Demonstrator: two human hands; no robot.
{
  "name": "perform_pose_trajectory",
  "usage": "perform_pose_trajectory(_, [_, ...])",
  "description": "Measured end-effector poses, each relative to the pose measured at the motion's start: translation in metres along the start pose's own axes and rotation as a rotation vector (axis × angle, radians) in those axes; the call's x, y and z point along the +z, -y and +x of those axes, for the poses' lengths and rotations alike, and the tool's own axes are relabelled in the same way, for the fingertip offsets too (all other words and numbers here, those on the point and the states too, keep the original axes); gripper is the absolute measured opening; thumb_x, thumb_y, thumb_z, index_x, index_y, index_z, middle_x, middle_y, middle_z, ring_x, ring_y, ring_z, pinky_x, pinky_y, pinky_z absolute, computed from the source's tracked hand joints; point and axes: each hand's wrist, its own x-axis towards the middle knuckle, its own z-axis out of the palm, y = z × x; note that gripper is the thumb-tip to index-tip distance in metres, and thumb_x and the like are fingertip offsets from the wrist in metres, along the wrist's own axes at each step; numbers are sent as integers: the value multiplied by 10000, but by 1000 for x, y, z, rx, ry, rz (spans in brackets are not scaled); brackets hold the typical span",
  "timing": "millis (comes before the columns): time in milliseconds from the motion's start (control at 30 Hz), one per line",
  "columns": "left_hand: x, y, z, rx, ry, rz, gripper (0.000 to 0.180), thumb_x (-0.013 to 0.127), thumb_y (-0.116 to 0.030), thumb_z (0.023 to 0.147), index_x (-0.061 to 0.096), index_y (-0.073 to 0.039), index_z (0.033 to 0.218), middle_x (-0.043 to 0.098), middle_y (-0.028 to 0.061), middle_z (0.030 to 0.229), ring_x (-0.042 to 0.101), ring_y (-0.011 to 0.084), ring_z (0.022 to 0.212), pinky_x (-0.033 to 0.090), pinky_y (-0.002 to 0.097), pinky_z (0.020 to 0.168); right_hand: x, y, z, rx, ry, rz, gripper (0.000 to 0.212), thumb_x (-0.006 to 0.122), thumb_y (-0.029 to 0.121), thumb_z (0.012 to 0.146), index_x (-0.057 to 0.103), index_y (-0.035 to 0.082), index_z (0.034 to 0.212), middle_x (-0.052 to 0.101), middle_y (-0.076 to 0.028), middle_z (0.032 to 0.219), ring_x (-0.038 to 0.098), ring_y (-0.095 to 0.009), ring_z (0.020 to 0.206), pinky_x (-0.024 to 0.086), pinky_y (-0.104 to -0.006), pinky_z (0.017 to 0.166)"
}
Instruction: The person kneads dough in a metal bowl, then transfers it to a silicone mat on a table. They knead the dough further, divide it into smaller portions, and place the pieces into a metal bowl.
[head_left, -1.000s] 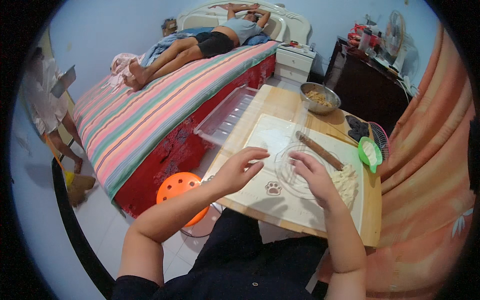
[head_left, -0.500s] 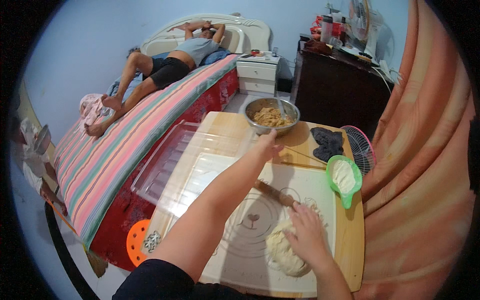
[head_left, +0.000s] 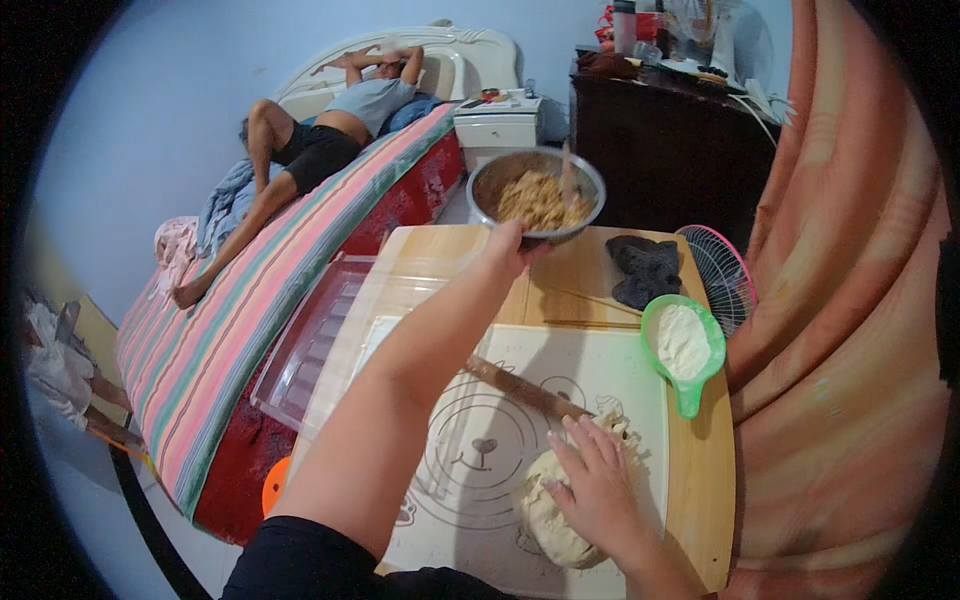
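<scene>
metal bowl [head_left: 484, 190] of brown mixture [head_left: 540, 203], well beyond lumpy pale dough [head_left: 550, 520] on white mat [head_left: 600, 355]

I had before me a pale wooden tabletop [head_left: 702, 480] carrying a white printed mat [head_left: 480, 425], on which lay a rolling pin [head_left: 525, 388] and dough [head_left: 545, 510], and, outside the mat, thin sticks [head_left: 592, 323], a dark crumpled cloth [head_left: 643, 270] and a green scoop [head_left: 689, 393] of white powder [head_left: 683, 340].

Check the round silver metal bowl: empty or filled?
Partly filled: lumpy brown mixture sits inside the round silver metal bowl, bare inner wall showing above.
</scene>
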Motion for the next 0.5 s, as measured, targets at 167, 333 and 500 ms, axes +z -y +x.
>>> perform_pose_trajectory(167, [21,-88,-126,-76,154,-92,389,357,-64,839,353,138,1171,523,304,1059,600,443,902,585,408,721,3,5,-2,8,9,-11,527,597,235,821,454,43,1290,336,-159,1408,250,-303,1335,158,-456,1101])
perform_pose_trajectory(333, [-43,-143,-314,9,99,-54,414,358,-54,831,321,161,1182,506,326,1112,556,448,1019,529,416,879,12,40,2,-54,112,-101,539,560,280,849,432,29,1308,304,-173,1428,222,-311,1351,128,-459,1112])
perform_pose_trajectory(500, [-141,-142,-513,140,-360,13,371,429,-51,784,412,133,1106,571,287,1041,601,379,987,527,394,875,34,104,5,-149,156,-93,545,548,286,858,417,27,1320,298,-175,1433,232,-323,1346,134,-459,1112])
